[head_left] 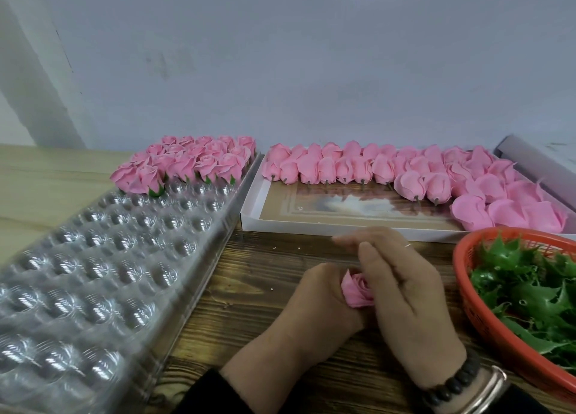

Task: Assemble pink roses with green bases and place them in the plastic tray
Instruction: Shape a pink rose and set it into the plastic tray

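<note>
My left hand (314,301) grips a pink rose (357,290) low over the wooden table, its bloom facing up. My right hand (402,289) lies against the rose's right side, fingers stretched forward and blurred; whether it holds anything is hidden. A clear plastic tray (103,257) with round cups fills the left side. Several finished roses with green bases (187,162) stand in its far rows. A white cardboard box (343,226) behind my hands holds several bare pink roses (405,170). Green bases (530,286) fill an orange basket (467,289) at right.
A grey wall rises right behind the table. A pale box lid (536,155) leans at the far right. Dark wood tabletop (249,273) shows between the tray, box and basket. My right wrist wears a dark bead bracelet and a metal bangle.
</note>
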